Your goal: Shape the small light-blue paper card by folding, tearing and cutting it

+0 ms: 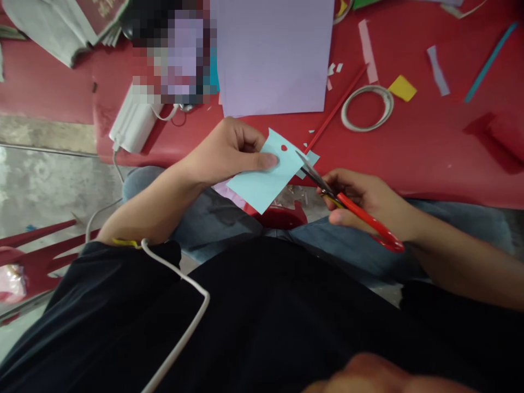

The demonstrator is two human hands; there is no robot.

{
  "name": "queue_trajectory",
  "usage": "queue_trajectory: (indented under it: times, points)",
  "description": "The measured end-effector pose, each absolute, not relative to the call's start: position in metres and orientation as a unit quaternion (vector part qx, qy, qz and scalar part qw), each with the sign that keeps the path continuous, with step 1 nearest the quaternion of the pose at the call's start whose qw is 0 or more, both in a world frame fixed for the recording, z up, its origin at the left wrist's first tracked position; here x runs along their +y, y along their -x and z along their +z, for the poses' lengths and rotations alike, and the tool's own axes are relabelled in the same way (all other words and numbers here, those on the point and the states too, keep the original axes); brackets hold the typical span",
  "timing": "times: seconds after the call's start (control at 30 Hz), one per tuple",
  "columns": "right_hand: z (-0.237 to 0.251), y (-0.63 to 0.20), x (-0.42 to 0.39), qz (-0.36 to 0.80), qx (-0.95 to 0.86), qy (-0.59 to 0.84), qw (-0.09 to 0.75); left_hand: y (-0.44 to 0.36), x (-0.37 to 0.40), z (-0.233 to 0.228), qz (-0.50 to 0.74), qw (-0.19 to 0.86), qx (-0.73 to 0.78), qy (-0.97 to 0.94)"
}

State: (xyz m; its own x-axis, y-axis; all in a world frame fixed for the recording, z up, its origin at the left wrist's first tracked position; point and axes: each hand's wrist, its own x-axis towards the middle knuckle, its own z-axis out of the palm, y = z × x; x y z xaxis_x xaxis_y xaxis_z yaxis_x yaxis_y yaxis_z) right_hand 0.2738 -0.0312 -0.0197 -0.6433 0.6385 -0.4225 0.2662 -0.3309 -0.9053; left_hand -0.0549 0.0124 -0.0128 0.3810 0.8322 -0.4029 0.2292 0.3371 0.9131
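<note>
A light blue piece of paper (pixel 266 183) is pinched between the thumb and fingers of my left hand (pixel 241 150). Near its upper edge is a small hole through which red shows. My right hand (pixel 360 199) grips a pair of scissors (pixel 364 215) with red handles. The scissor blades point up and left and meet the paper's right corner, where a small blue flap sticks out past them. Whether the blades are fully closed is hard to make out. Both hands are over my lap, at the near edge of the red table.
Lilac sheets (pixel 274 54) lie on the red table (pixel 429 147). Right of them are a roll of tape (pixel 346 112), a thin red stick (pixel 335 109), a yellow scrap (pixel 402 88) and paper strips. A white power bank (pixel 137 117) with a cable sits at left.
</note>
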Motion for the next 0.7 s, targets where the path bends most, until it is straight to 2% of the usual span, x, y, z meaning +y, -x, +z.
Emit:
queue_trajectory:
  times: [0.23, 0.47, 0.7]
  points:
    - [-0.01, -0.268, -0.035, 0.662, -0.588, 0.453, 0.103, 0.05, 0.01, -0.013, 0.235, 0.663, 0.483, -0.522]
    - [-0.006, -0.266, -0.038, 0.674, -0.571, 0.463, 0.068, 0.054, 0.011, -0.011, 0.25, 0.635, 0.48, -0.551]
    - [-0.017, -0.263, -0.04, 0.675, -0.586, 0.439, 0.092, 0.042, 0.008, -0.009, 0.224, 0.65, 0.481, -0.544]
